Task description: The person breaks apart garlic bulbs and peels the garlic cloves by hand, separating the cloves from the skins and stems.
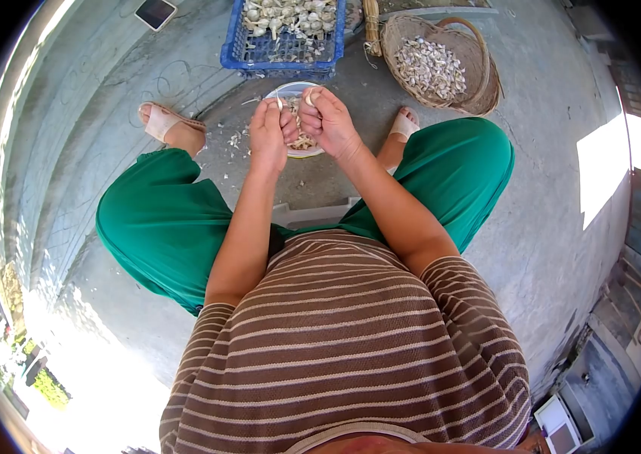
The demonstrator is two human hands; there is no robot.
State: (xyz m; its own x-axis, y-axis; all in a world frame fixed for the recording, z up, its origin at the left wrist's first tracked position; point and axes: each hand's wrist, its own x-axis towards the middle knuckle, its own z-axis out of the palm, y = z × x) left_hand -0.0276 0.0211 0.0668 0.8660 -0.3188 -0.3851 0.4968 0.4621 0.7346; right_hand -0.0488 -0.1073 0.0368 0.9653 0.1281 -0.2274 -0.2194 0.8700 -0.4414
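Observation:
Both of my hands are raised side by side over a round bowl (307, 154), between my knees. My left hand (269, 135) is closed, pinching a white garlic piece (280, 103) with a thin stem between thumb and forefinger. Close beside it, my right hand (328, 122) is closed too, with a pale garlic clove (309, 99) at its thumb and fingertip. Garlic pieces and skins (302, 141) lie in the bowl, partly hidden by my hands.
A blue plastic crate (283, 66) of garlic bulbs (290, 15) stands beyond the bowl. To its right sits a handled wicker basket (479, 89) with garlic cloves (430, 68). Skin scraps (237, 139) litter the concrete floor. A dark-screened device (155, 13) lies at upper left.

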